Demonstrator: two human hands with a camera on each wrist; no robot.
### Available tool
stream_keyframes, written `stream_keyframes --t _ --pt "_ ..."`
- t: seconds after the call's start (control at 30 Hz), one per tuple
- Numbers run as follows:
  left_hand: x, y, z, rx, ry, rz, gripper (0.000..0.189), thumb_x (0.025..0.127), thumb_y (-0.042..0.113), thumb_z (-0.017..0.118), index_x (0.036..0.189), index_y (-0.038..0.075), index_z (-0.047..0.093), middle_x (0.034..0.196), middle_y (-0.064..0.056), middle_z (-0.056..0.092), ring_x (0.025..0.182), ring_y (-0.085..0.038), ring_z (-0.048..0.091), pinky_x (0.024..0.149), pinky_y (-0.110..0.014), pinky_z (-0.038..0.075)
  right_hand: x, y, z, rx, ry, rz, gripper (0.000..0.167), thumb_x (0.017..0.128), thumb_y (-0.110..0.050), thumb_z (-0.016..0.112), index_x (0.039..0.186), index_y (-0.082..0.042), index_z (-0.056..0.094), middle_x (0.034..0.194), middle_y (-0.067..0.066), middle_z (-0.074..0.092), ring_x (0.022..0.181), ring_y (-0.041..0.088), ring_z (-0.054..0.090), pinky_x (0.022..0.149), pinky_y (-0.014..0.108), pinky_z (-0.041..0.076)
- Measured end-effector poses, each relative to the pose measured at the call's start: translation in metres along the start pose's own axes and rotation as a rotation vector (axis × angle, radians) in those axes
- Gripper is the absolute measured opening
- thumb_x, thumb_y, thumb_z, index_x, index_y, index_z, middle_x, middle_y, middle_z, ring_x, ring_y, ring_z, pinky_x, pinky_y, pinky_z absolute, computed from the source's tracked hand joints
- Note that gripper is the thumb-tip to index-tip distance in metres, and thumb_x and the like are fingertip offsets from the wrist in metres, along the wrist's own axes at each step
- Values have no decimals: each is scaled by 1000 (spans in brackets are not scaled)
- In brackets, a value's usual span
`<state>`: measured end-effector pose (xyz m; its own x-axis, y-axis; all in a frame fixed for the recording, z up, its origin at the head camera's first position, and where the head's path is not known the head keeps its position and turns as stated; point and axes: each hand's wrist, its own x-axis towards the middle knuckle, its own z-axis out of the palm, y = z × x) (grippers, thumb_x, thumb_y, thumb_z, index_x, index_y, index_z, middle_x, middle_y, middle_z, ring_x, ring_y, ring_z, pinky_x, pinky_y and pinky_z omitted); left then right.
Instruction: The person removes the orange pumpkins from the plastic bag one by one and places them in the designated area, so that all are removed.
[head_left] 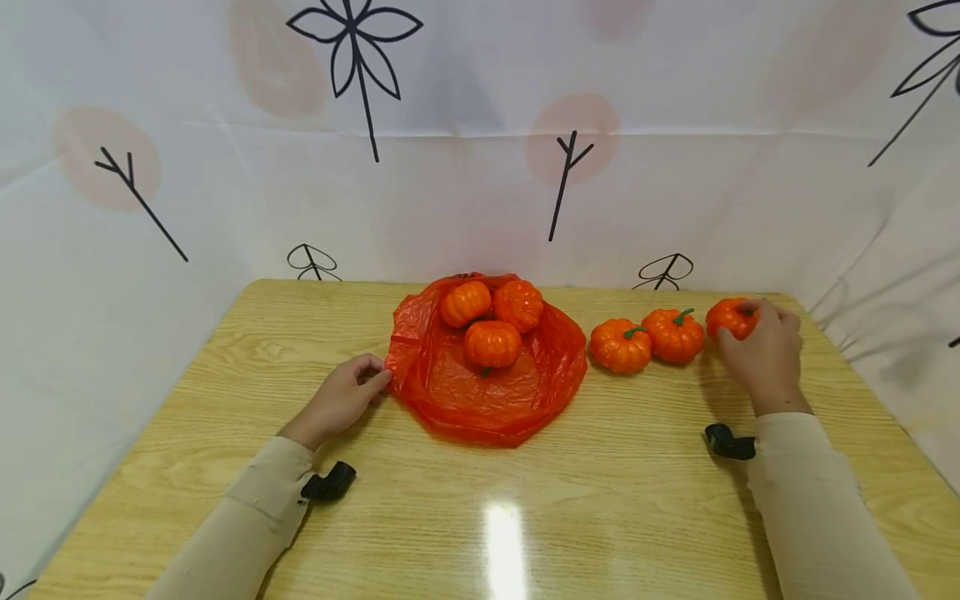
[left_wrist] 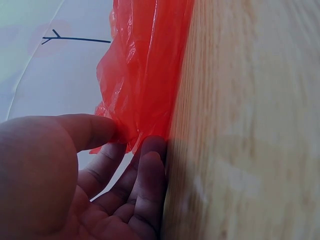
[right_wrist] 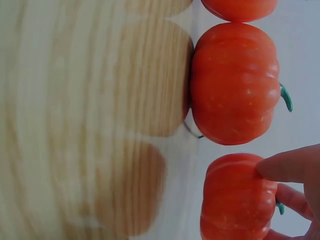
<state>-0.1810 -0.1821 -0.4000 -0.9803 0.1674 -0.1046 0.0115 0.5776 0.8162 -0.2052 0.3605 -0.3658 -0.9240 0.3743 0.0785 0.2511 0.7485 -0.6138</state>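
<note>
A red plastic bag (head_left: 480, 421) lies spread open on the table, with three small orange pumpkins inside, one of them a front pumpkin (head_left: 492, 343). At the bag's left edge, my left hand (head_left: 347, 398) pinches the thin plastic (left_wrist: 137, 95) between thumb and fingers. Far to the right, my right hand (head_left: 767, 350) grips another orange pumpkin (right_wrist: 237, 200) with a green stem, thumb on its near side. In the right wrist view a gap shows between this pumpkin and the tabletop. Left of it stand a middle pumpkin (head_left: 673, 336) and a pumpkin nearest the bag (head_left: 621, 346).
The wooden table (head_left: 420, 517) ends at the back against a white patterned cloth (head_left: 465, 200). Black straps hang at both sleeves, a left strap (head_left: 330, 483) and a right strap (head_left: 729, 442). Light glares off the tabletop near the front.
</note>
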Motion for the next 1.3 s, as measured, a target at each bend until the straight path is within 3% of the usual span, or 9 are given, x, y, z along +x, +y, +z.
stream_keyframes --t 0.53,0.83,1.03,1.17,1.3 --pt "-1 0 0 4 1 4 15 102 20 58 105 6 63 96 -9 66 86 -19 58 81 -31 49 0 4 4 -54 -89 -31 56 97 -21 51 143 7 35 148 45 17 125 67 29 104 72 30" --pt "0 -1 0 7 -2 5 15 103 20 57 105 6 63 96 -9 67 86 -19 59 80 -31 50 0 3 5 -61 -87 -43 59 99 -28 50 143 7 35 146 46 19 122 67 33 102 71 32" --pt "1 -2 0 5 0 2 16 103 21 57 106 6 63 96 -9 67 86 -18 60 80 -31 51 1 3 8 -53 -89 -44 60 98 -30 47 144 7 35 147 45 19 126 66 27 100 69 31" --pt "1 -3 1 3 -3 2 16 103 21 57 106 6 63 97 -9 67 87 -18 60 81 -31 51 -1 1 7 -31 -57 -43 57 97 -26 45 143 7 36 153 41 15 133 63 21 101 69 30" --pt "2 -4 1 0 -6 6 16 103 21 56 106 6 62 97 -9 67 87 -18 60 81 -31 51 -4 -5 8 32 53 -49 54 95 -19 45 143 5 41 159 32 13 141 57 17 105 68 28"
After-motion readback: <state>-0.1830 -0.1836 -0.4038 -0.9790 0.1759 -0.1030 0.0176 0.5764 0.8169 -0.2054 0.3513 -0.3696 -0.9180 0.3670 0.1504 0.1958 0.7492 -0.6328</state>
